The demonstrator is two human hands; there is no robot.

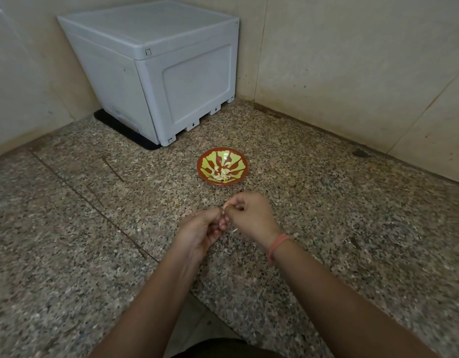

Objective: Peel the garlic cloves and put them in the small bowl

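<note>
We pinch 1 pale garlic clove (225,208) between left hand (203,228) and right hand (251,215); peeled cloves (221,173) fill the small bowl (222,165).

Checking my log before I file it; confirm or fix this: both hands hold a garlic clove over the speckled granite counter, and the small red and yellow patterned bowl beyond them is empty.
One error: the small red and yellow patterned bowl is not empty; the head view shows pale peeled garlic cloves already inside. The rest stands: the left hand and right hand hold a garlic clove over the speckled granite counter.

Bare forearms, orange wristband (278,247) on right wrist
</note>
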